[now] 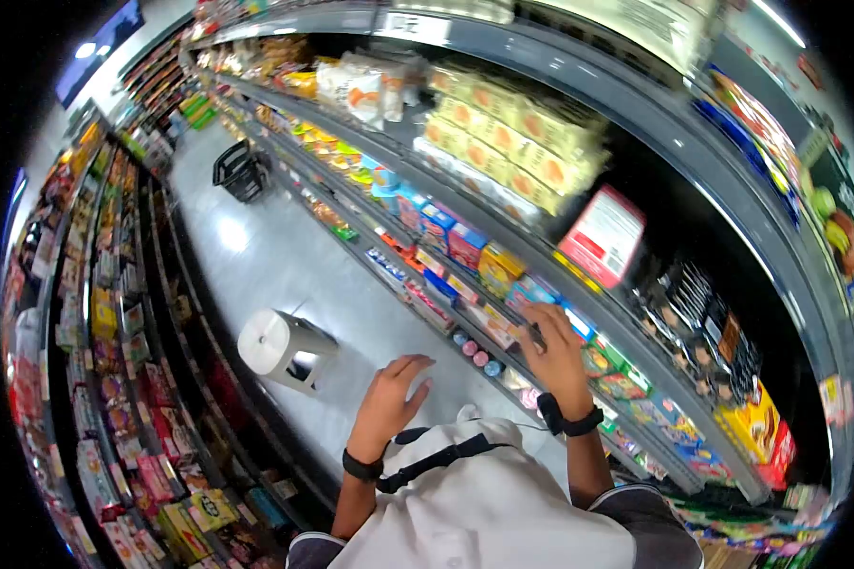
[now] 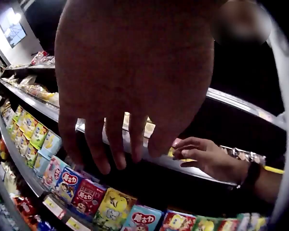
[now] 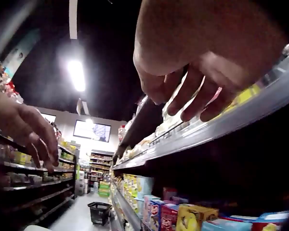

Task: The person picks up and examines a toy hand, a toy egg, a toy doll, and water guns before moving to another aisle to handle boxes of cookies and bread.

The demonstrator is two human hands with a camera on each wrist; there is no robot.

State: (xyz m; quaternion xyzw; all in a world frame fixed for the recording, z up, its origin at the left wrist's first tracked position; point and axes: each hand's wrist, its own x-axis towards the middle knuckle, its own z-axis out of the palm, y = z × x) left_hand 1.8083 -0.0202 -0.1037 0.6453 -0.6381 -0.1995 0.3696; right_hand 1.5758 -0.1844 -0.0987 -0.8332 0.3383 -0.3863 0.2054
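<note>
Above the aisle floor, the left hand (image 1: 389, 403) hangs with relaxed fingers and touches nothing; it fills the top of the left wrist view, fingers spread downward. The right hand (image 1: 553, 356) is in front of the right-hand shelving, fingers loosely bent and holding nothing visible. Beside it in the head view are a yellow snack box (image 1: 499, 270) and other colourful boxes on a shelf. Above these, yellow packaged goods (image 1: 503, 142) lie on a higher shelf, with a red-and-white sign (image 1: 603, 235) at its edge. Both wrists wear black bands.
A white cylindrical stool (image 1: 285, 349) stands on the aisle floor, with a black shopping basket (image 1: 241, 173) farther along. Stocked shelving (image 1: 104, 322) runs down the left side. The metal shelf edge (image 3: 183, 142) passes below the right hand in the right wrist view.
</note>
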